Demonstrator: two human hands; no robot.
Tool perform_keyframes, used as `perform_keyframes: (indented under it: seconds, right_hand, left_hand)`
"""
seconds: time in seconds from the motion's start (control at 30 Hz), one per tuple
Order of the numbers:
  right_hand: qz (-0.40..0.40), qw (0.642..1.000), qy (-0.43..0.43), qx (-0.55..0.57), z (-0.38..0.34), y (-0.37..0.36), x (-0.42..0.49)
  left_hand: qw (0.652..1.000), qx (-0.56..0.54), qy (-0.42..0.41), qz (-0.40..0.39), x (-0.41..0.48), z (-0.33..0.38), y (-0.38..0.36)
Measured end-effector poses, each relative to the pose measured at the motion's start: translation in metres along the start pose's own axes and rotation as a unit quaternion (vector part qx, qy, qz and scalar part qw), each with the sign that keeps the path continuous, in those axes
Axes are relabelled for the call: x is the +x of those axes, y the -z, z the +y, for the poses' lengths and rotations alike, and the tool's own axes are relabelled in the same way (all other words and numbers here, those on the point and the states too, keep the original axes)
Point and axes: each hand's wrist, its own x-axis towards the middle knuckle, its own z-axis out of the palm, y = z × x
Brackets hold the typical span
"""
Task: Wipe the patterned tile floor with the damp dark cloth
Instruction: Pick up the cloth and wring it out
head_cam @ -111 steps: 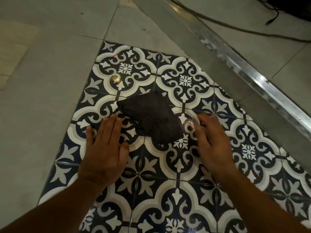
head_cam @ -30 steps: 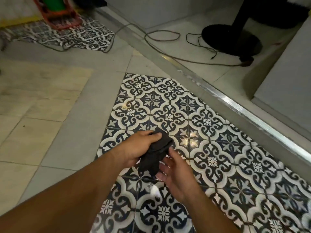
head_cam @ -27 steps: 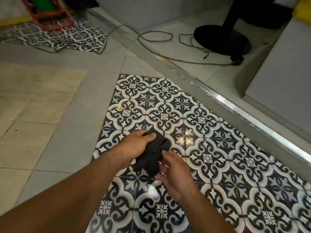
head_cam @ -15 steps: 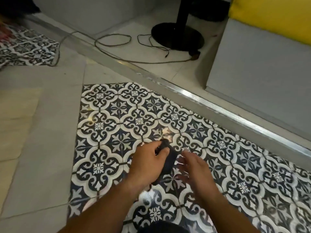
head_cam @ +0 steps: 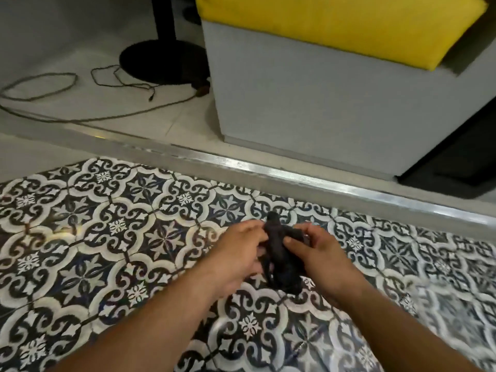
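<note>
The dark cloth (head_cam: 280, 257) is bunched up and held in the air above the blue-and-white patterned tile floor (head_cam: 115, 237). My left hand (head_cam: 239, 253) grips its left side with curled fingers. My right hand (head_cam: 319, 253) holds its right side, thumb pressed on top of the fabric. The lower end of the cloth hangs down between my hands. Both hands are blurred by motion.
A metal threshold strip (head_cam: 295, 175) borders the patterned tiles at the back. Beyond it stand a grey block with a yellow cushion (head_cam: 335, 22), a black round stand base (head_cam: 161, 60) and loose cables (head_cam: 80, 103) on pale floor.
The cloth was lying on the tiles with both hands flat beside it; now both hands hold it lifted and bunched. My view has swung right, toward the grey block with the yellow cushion.
</note>
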Motion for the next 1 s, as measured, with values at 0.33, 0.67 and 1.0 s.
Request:
perform_keyframes:
  seconds: [0.33,0.67,1.0]
  right_hand:
    - [-0.091,0.995,-0.020,0.028,-0.030,0.187,-0.016]
    - [0.041,0.994,-0.007,0.106,0.026,0.370,-0.023]
    - [0.170,0.978,-0.051,0.112,0.151,0.467,-0.028]
  left_hand:
    - [0.990,-0.016,0.059,-0.130,0.044,-0.032,-0.140]
    - [0.998,0.035,0.009,-0.057,0.103,-0.107,-0.321]
    - [0.950,0.300,-0.086,0.019,0.145,-0.221,-0.408]
